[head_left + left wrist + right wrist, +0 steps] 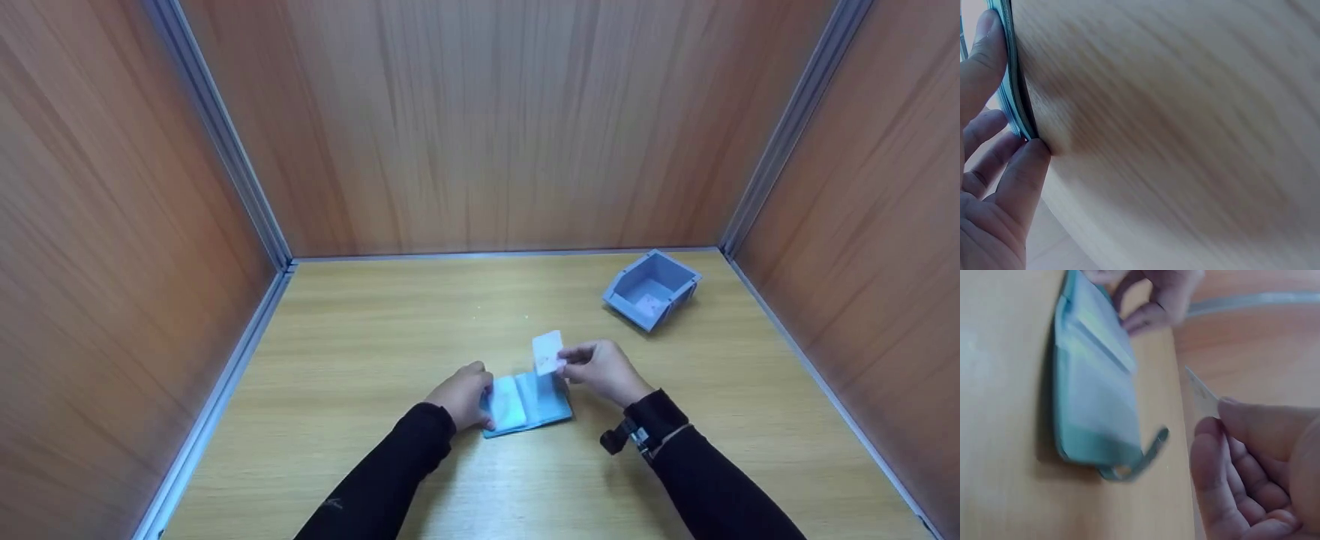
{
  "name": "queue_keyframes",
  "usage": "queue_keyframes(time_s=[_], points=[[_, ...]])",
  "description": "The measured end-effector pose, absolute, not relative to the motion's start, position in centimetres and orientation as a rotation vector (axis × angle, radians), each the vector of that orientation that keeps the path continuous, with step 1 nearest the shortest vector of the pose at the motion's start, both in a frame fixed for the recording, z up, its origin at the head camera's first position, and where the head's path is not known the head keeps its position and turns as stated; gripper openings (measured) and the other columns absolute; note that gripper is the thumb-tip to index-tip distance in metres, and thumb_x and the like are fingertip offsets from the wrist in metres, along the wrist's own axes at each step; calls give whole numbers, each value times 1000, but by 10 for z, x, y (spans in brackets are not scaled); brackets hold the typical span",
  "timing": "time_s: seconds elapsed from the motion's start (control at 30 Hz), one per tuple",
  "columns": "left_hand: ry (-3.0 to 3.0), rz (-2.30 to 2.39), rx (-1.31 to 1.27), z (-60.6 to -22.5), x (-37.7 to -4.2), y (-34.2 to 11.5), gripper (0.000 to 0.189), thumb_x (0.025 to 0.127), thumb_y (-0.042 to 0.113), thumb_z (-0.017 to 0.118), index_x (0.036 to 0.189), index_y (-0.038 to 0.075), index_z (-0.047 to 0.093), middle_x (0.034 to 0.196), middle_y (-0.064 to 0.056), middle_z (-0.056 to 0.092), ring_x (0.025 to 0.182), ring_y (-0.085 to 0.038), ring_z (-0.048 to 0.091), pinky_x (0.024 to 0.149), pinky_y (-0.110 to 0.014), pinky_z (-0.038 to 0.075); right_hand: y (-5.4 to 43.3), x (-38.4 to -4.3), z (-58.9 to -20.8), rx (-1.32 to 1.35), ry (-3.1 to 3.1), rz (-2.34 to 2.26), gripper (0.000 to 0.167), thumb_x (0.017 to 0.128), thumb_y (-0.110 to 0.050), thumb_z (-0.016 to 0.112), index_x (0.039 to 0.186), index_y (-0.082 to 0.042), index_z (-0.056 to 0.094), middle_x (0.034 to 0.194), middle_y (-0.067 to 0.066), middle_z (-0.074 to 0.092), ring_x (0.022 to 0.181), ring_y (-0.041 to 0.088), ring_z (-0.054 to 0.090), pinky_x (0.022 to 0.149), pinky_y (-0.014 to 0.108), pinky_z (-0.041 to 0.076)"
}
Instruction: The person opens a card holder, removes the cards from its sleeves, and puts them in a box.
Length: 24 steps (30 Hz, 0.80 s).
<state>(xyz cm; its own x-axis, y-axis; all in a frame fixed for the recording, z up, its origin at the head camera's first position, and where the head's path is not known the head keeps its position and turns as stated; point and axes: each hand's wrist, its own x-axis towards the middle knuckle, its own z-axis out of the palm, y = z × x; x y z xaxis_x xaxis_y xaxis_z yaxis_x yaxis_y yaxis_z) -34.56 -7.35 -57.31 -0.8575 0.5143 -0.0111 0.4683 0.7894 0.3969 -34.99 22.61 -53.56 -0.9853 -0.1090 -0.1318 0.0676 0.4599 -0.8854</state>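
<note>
A light blue-green card wallet (550,403) lies open on the wooden table, its pale inner sleeves facing up. My left hand (463,395) grips the wallet's left edge, and the left wrist view shows thumb and fingers (1019,174) around that edge. Between thumb and fingers my right hand (606,371) pinches a small white card (547,351), held up just above the wallet's far right part. Seen from the right wrist, the card (1203,396) is apart from the wallet (1098,399), whose strap (1151,453) sticks out loose. Print on the card is too small to read.
A grey-blue open bin (628,312) stands at the back right, with something pale on its floor. Wood-grain panels (487,135) enclose the table (360,337) at the back and both sides, with metal strips along their edges. A dark wrist strap (657,416) sits on my right wrist.
</note>
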Motion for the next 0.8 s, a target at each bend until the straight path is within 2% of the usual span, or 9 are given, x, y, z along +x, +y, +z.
queue_keyframes(time_s=[0.17, 0.43, 0.53, 0.7, 0.8], points=[[2865, 571, 782, -576, -348, -75, 52, 74, 27, 109, 110, 5, 78, 106, 0, 62, 96, -14, 57, 93, -35, 60, 251, -371, -532, 53, 2542, -1645, 35, 102, -13, 84, 135, -1, 80, 126, 18, 84, 100, 24, 83, 89, 29, 67], [2852, 595, 760, -577, -347, -76, 52, 73, 27, 109, 109, 6, 78, 106, 0, 61, 94, -13, 56, 92, -34, 59, 294, -399, -533, 259, 2492, -1869, 43, 105, -9, 81, 145, 4, 73, 130, 17, 82, 93, 7, 80, 85, 20, 65], [2852, 611, 753, -578, -346, -77, 52, 72, 27, 110, 108, 6, 78, 107, 0, 62, 95, -13, 55, 93, -34, 59, 307, -404, -539, 324, 2456, -2011, 45, 105, -4, 79, 146, 11, 69, 118, 13, 84, 88, 6, 81, 84, 21, 66], [2853, 610, 741, -580, -346, -78, 52, 72, 27, 110, 108, 8, 78, 108, 0, 63, 94, -12, 55, 92, -34, 59, 321, -413, -550, 506, 2407, -2182, 44, 103, 1, 78, 143, 14, 69, 88, -8, 79, 76, 5, 79, 81, 23, 67], [2857, 605, 747, -579, -346, -78, 52, 72, 28, 110, 109, 8, 78, 107, 1, 62, 94, -12, 55, 91, -33, 58, 325, -416, -554, 607, 2425, -2201, 43, 102, -2, 80, 142, 12, 71, 87, -9, 80, 75, 5, 78, 80, 24, 67]])
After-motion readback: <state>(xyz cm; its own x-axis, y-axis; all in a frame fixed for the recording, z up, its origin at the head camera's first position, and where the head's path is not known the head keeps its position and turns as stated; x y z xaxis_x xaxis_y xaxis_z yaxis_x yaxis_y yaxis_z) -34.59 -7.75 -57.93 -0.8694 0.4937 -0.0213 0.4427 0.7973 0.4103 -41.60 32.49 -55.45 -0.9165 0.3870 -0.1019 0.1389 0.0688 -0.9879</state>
